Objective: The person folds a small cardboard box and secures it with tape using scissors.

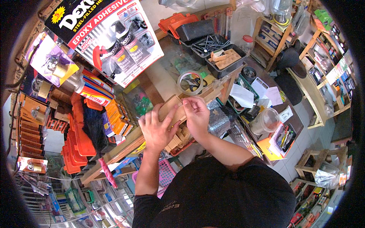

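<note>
A small brown cardboard box [170, 106] lies on the counter in front of me. My left hand [155, 128] holds it, the fingers spread along its side and top. At the box's right end, my right hand [197, 117] has thumb and forefinger closed in a pinch. Whatever is between those fingertips is too small to make out. Just beyond the right hand is a roll of clear tape [179, 84], and black-handled scissors [196, 82] show through and beside its ring.
Black bins with screws [210, 44] and cardboard pieces [227, 59] stand behind. A large packaged adhesive card [114, 41] hangs at upper left. Orange cases [78, 138] hang at left. More brown boxes [178, 138] sit below my hands. A clear jar [266, 121] stands at right.
</note>
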`<state>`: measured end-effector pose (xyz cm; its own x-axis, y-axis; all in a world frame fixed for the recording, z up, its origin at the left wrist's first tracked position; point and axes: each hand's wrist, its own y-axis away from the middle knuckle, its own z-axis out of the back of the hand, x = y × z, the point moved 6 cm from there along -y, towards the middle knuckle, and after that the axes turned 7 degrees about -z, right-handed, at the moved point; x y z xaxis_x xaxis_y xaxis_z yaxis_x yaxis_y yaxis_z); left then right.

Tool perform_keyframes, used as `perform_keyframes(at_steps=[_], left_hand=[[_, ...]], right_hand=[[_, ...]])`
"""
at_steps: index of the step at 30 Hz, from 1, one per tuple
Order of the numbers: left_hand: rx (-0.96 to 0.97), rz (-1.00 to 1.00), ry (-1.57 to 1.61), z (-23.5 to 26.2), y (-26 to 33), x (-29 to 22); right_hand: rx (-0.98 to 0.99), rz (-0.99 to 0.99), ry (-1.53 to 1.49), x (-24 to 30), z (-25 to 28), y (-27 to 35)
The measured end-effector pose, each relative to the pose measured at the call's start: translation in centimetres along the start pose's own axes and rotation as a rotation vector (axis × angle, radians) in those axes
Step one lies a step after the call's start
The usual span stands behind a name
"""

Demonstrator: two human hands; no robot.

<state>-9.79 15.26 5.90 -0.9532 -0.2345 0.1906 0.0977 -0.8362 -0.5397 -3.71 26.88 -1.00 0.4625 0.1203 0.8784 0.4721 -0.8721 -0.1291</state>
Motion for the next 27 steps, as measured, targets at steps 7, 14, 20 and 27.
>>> perform_keyframes(at_steps=[7, 14, 20, 27], left_hand=[[0.051, 0.002, -0.053, 0.0, -0.1, -0.2], [0.063, 0.016, -0.049, 0.0, -0.3, -0.3], [0.075, 0.014, -0.022, 0.2, -0.5, -0.2], [0.087, 0.005, 0.04, 0.6, -1.1, 0.2]], right_hand=[[-0.017, 0.04, -0.036, 0.1, 0.0, 0.2], [-0.034, -0.01, -0.118, -0.6, 0.1, 0.0], [-0.076, -0.066, -0.059, -0.8, 0.1, -0.6], [0.017, -0.212, 0.037, -2.8, 0.7, -2.6]])
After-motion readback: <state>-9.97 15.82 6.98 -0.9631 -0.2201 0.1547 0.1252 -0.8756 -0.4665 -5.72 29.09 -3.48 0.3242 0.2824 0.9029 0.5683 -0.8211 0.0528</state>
